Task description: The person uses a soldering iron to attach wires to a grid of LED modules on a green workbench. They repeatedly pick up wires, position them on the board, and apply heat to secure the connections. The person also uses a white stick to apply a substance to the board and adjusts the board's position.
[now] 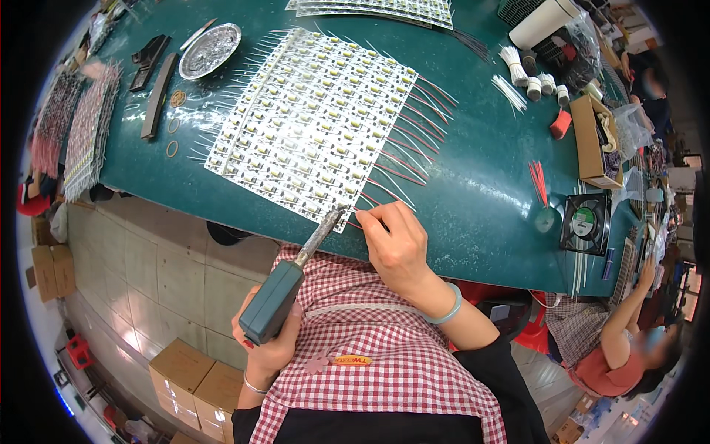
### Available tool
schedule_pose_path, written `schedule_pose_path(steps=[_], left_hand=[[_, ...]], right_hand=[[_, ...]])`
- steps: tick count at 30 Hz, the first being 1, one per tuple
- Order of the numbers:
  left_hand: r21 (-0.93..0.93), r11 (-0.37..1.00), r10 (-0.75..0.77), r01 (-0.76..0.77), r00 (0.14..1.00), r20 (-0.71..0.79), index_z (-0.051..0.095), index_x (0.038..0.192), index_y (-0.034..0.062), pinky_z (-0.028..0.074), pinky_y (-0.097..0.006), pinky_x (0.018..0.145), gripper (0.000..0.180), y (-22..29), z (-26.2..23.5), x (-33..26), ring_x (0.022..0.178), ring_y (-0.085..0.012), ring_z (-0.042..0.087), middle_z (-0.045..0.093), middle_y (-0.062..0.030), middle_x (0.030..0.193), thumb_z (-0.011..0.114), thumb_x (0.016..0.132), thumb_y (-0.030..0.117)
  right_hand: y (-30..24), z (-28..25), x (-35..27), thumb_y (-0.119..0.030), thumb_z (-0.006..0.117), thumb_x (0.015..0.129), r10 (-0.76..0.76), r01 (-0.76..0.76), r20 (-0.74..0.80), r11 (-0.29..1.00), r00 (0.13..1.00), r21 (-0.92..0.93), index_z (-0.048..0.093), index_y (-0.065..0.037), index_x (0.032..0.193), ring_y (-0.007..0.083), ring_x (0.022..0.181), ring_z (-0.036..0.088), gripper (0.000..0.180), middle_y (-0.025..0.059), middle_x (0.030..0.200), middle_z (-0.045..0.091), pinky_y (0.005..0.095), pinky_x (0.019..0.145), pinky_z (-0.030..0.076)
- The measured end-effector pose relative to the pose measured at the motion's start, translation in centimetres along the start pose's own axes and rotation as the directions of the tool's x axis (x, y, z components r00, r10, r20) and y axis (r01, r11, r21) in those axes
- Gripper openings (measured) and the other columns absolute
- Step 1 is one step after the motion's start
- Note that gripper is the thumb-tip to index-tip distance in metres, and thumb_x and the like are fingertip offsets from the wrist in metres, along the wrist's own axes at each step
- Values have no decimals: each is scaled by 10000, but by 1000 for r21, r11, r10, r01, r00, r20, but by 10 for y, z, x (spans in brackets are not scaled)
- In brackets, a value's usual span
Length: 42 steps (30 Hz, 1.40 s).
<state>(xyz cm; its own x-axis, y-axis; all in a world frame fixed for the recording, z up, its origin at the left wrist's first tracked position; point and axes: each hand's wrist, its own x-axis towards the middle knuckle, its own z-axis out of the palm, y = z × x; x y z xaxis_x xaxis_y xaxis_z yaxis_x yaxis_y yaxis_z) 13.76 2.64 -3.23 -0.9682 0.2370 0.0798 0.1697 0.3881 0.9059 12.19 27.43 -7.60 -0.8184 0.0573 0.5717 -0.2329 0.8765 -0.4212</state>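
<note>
A large white panel of circuit boards (307,122), covered with rows of small yellowish parts, lies on the green table. Red and white wires (403,174) stick out along its right edge, and more thin wires fringe its left edge. My left hand (272,342) is closed around the dark green handle of a soldering gun (275,300). The gun's tip touches or hovers just over the panel's near corner; I cannot tell which. Beside that tip, my right hand (399,240) pinches a thin wire (355,210) at the corner, its end partly hidden by the fingers.
A foil dish (211,52) and dark bars (158,96) sit at the far left. Bundled wires (510,95), a cardboard box (593,140), loose red wires (538,183) and a black fan (585,223) are on the right. Another person (621,348) sits at the right.
</note>
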Motion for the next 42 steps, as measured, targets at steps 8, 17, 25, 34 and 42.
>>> schedule_pose_path(steps=[8, 17, 25, 34, 42], left_hand=[[24, 1000, -3, 3, 1000, -25, 702, 973, -74, 535, -304, 671, 222, -3, -1, -7, 759, -213, 670, 687, -149, 919, 745, 756, -54], [12, 999, -43, 44, 999, -25, 703, 952, -67, 524, -300, 638, 208, -7, -5, -18, 723, -207, 660, 673, -136, 882, 754, 752, -39], [46, 999, 8, -7, 1000, -4, 691, 936, -67, 517, -300, 630, 195, -10, -4, -17, 709, -202, 651, 668, -131, 872, 751, 752, -38], [101, 994, 27, -29, 999, 17, 692, 926, -60, 510, -305, 619, 188, -10, -2, -16, 699, -222, 644, 662, -132, 863, 749, 750, -25], [-60, 989, -136, 132, 988, -75, 707, 969, -73, 524, -310, 638, 235, -18, -1, -29, 715, -223, 660, 676, -148, 882, 756, 747, -10]], right_hand=[[0, 1, -4, 26, 732, 726, -55, 61, -99, 996, 994, 59, 680, -28, 966, 244, 746, 583, 252, 60, 846, 596, 368, 630, 460], [-8, 0, -16, 44, 753, 725, -48, 51, -33, 996, 998, 79, 678, -33, 984, 246, 744, 579, 280, 68, 837, 591, 363, 623, 438], [-6, 1, -16, 11, 743, 739, -57, 58, -19, 997, 998, 56, 666, -38, 985, 248, 774, 582, 262, 63, 861, 583, 369, 653, 445], [-5, 1, -15, 54, 779, 706, -49, 50, -20, 998, 999, 47, 711, -20, 959, 248, 738, 582, 272, 71, 833, 602, 367, 632, 449], [-5, 1, -16, 35, 759, 726, -49, 49, -17, 998, 999, 49, 694, -25, 965, 243, 753, 581, 255, 64, 840, 599, 365, 640, 445]])
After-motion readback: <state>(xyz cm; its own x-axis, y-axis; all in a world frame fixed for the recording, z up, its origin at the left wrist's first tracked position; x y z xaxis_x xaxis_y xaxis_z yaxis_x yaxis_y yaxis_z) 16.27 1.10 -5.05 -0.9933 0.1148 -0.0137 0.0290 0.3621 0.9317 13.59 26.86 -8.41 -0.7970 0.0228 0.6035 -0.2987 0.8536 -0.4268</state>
